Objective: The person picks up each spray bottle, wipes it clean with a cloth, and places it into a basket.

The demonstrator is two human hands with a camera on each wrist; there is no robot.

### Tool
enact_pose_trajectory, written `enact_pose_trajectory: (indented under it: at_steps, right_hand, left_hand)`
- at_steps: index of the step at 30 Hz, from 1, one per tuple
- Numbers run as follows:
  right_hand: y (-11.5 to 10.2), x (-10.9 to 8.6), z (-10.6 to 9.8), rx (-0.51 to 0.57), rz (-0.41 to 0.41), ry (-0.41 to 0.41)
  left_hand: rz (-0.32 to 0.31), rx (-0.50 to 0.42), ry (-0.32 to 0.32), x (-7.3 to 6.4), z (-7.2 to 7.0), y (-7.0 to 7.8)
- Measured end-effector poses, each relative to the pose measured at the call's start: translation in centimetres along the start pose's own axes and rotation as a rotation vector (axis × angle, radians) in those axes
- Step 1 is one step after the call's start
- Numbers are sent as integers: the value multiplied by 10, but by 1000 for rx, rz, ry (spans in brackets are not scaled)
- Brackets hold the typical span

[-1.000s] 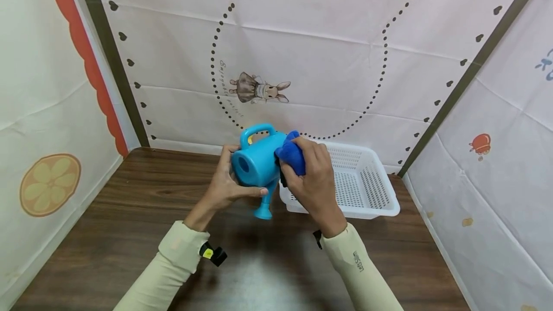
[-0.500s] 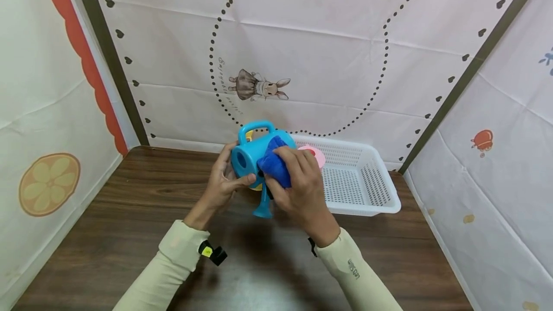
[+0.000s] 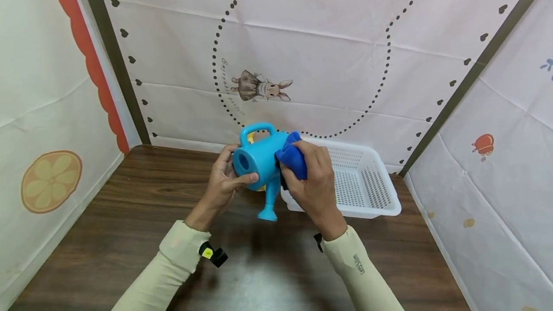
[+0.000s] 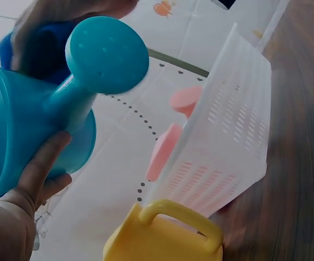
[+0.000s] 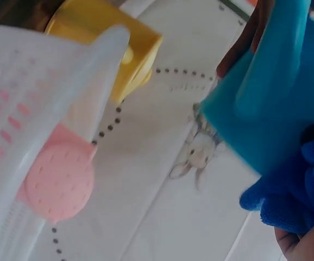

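Left hand [image 3: 222, 186] wraps thumb and fingers round a blue watering can [image 3: 261, 157], held up above the brown table [image 3: 129, 239], its mouth facing left, its spout pointing to the near side; right hand [image 3: 317, 181], to the right of it, clamps a bunched blue cloth [image 3: 293, 158] against the can's right end; just beyond, a white basket [image 3: 384, 211] stands to the right, a pink object [image 5: 59, 182] with a holed round head showing above its rim; a yellow vessel [image 4: 162, 239] with a handle stands near the basket's left, mostly hidden in the head view; farthest is a pale wall sheet [image 3: 319, 76] with a printed rabbit [image 3: 261, 86].
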State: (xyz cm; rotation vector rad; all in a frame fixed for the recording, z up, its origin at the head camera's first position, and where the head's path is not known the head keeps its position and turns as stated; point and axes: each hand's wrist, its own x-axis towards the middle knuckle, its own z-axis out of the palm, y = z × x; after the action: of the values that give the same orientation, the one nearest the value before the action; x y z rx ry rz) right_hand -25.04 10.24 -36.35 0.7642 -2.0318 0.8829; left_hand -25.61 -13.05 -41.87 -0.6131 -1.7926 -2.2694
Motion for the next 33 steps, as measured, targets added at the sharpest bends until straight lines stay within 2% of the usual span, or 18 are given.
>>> enact_pose_trajectory:
  at_steps: [5, 9, 12, 17, 22, 28, 33]
  right_hand:
    - [-18, -5, 5, -4, -144, -17]
    - [-20, -5, 3, -21, -193, -27]
    - [-13, -2, -2, -39, -167, -24]
    - [0, 1, -9, -41, -63, 1]
    - [-4, -5, -8, -19, -32, -27]
    - [-20, -15, -4, -18, -2, -150]
    - [-29, -18, -10, 10, 70, -300]
  left_hand:
    - [-6, -36, 26, 1, 3, -2]
    - [-22, -83, 41, 0, 4, -1]
    - [-26, -89, 44, -1, 4, 0]
    - [-20, -82, 47, -2, 5, 4]
    - [7, -93, 88, -3, 7, 4]
    - [77, -71, 209, 1, 9, 7]
    - [139, -11, 249, 4, 9, 13]
